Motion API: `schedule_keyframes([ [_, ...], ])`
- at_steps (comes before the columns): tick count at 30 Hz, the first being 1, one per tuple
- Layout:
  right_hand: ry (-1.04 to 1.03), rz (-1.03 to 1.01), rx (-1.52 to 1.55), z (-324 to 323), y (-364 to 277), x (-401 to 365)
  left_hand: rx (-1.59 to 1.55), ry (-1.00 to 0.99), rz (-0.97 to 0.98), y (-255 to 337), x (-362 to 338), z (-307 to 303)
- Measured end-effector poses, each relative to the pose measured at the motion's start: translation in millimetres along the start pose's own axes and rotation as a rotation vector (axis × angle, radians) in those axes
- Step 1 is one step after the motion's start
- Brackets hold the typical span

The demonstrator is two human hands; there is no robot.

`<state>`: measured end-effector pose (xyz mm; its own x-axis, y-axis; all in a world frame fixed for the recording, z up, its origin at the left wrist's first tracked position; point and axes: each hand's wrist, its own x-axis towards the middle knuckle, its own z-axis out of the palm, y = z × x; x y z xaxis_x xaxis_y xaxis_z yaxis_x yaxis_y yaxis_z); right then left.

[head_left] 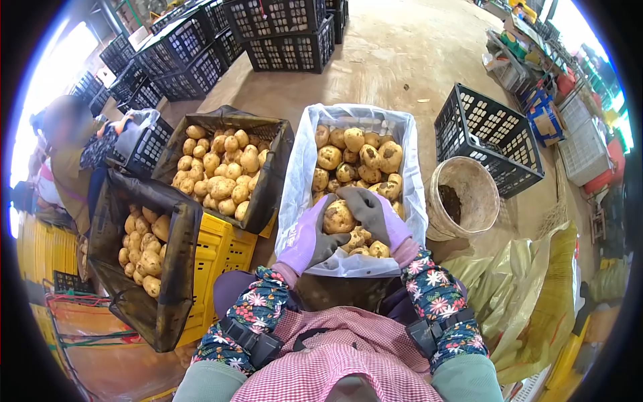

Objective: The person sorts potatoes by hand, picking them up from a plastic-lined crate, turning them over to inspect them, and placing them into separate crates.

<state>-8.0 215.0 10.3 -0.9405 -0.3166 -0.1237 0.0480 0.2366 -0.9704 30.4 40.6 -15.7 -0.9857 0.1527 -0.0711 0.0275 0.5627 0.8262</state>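
Observation:
A large potato (338,218) with dirt on its skin sits between my two gloved hands, over the near half of a crate lined with white plastic (303,151). My left hand (312,231), in a purple and grey glove, is closed against the potato's left and lower side. From the right and above, my right hand (376,216), gloved the same way, has its fingers bent over it. More potatoes (351,139), several with dark soil on them, fill the crate around and beyond my hands. My palms hide part of those nearest me.
Left stand two dark-lined crates of potatoes (221,171) (144,251), with a yellow crate (218,251) below. At right are a dirty white bucket (445,224), a black crate (485,144) and a yellowish sack (516,295). Stacked black crates (284,50) stand ahead; a person (67,161) is at left.

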Motion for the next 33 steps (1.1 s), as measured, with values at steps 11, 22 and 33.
schedule_keyframes([
  [11, -0.133, -0.012, 0.552, 6.1, 26.8, -5.0, -0.203, 0.096, 0.116, 10.2, 10.1, 3.9],
  [22, 0.257, -0.437, -0.344, -9.6, 44.8, 4.8, -0.489, -0.004, 0.036, 6.0, 33.0, 7.4],
  [33, 0.249, -0.336, 0.332, -13.0, 19.2, 0.1, -0.880, -0.005, -0.010, 8.4, 17.4, 7.9],
])
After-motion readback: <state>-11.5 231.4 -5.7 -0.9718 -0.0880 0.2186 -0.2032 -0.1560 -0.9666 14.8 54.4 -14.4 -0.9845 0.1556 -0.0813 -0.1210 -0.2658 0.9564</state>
